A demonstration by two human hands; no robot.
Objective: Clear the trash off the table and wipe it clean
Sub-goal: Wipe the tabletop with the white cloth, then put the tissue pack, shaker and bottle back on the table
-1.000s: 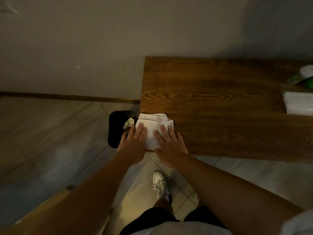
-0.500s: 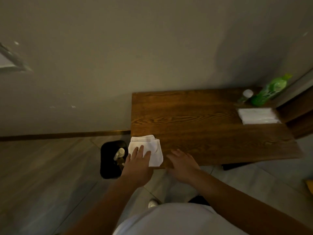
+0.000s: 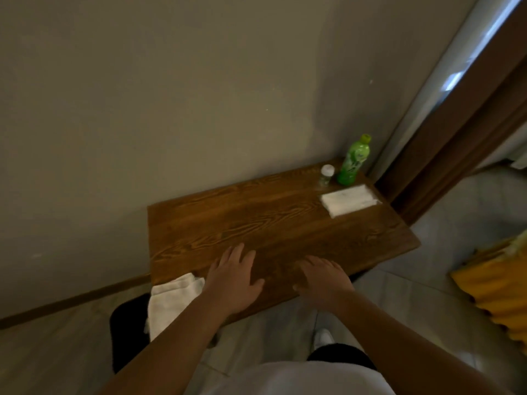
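both hands are hovering flat over the near edge of the wooden table point(image 3: 271, 220), left hand point(image 3: 232, 283) and right hand point(image 3: 323, 280) spread wide with fingers extended, gripping nothing. the white cloth point(image 3: 171, 302) is draping off the near-left corner just beside the left hand, hanging over the black bin point(image 3: 128, 334). at the far right corner a green bottle point(image 3: 353, 161), a small white-capped bottle point(image 3: 326, 174) and a folded white tissue pack point(image 3: 349, 200) are sitting close together.

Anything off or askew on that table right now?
Yes: the white cloth lies at the wooden table's near-left corner, draped over the edge above the black bin, with neither hand on it. It might slip off. Nothing looks spilled or damaged.
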